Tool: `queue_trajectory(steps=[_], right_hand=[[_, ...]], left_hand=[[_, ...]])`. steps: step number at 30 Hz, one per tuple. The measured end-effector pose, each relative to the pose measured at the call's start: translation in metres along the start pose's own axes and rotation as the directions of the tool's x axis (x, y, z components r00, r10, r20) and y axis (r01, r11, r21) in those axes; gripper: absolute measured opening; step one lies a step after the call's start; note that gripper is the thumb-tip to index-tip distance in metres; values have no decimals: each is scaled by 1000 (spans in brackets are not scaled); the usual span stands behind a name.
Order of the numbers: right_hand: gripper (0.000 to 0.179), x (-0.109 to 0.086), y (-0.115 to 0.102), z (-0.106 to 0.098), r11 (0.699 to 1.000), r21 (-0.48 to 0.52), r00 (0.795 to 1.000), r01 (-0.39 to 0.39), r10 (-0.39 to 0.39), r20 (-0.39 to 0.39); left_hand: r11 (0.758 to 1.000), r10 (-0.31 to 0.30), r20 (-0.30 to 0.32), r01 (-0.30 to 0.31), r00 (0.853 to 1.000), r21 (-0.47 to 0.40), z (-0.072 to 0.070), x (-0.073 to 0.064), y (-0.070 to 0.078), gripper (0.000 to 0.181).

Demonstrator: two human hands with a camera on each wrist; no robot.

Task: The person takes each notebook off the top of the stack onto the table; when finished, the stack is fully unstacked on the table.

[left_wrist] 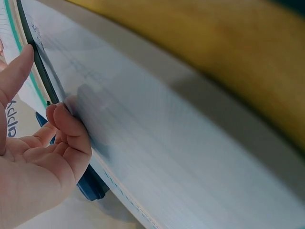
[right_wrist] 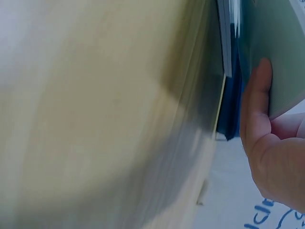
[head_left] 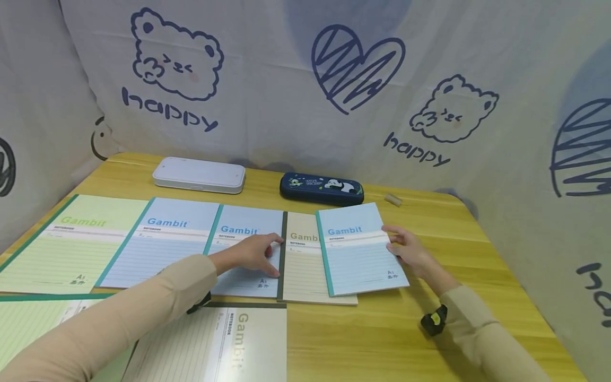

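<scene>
A blue Gambit notebook (head_left: 355, 260) with a green spine is gripped at its right edge by my right hand (head_left: 411, 252). It overlaps a cream notebook (head_left: 300, 276) with a dark spine. In the right wrist view, the fingers (right_wrist: 259, 93) lie against the held notebook's back, which is raised off the table. My left hand (head_left: 253, 253) spans the seam between the cream notebook and another blue notebook (head_left: 229, 281), thumb and fingertips touching near the dark spine. The left wrist view shows the thumb (left_wrist: 19, 71) straight and the other fingers bent.
Farther left lie a second blue notebook (head_left: 167, 212) and a green one (head_left: 95, 212). Nearer me are another green notebook (head_left: 28, 329) and a turned cream one (head_left: 191, 339). Behind stand a white case (head_left: 200, 172), a navy panda pencil case (head_left: 320, 190) and a small eraser-like block (head_left: 393, 200).
</scene>
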State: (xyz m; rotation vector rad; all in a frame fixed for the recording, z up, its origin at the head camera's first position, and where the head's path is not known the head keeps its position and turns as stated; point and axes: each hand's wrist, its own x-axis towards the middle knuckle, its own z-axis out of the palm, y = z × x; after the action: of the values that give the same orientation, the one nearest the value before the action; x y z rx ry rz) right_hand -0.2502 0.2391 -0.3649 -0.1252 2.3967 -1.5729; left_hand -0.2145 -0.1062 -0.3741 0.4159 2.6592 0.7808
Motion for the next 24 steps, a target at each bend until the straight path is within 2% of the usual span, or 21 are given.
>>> queue_trajectory(steps=[5,12,24], right_hand=[[46,-4,5,-14,1000,17,1000,6,-6,-12],[47,-12,10,-33,999,17,998,-29,30,-47],[47,-22,20,-53,997,-17,994,-70,68,-88]], left_hand=[[1000,1,0,-1,1000,2,0,0,0,76],[1000,22,-4,-22,1000,10,0,-1,0,75],[1000,19,0,-19,1000,10,-1,-1,0,75]])
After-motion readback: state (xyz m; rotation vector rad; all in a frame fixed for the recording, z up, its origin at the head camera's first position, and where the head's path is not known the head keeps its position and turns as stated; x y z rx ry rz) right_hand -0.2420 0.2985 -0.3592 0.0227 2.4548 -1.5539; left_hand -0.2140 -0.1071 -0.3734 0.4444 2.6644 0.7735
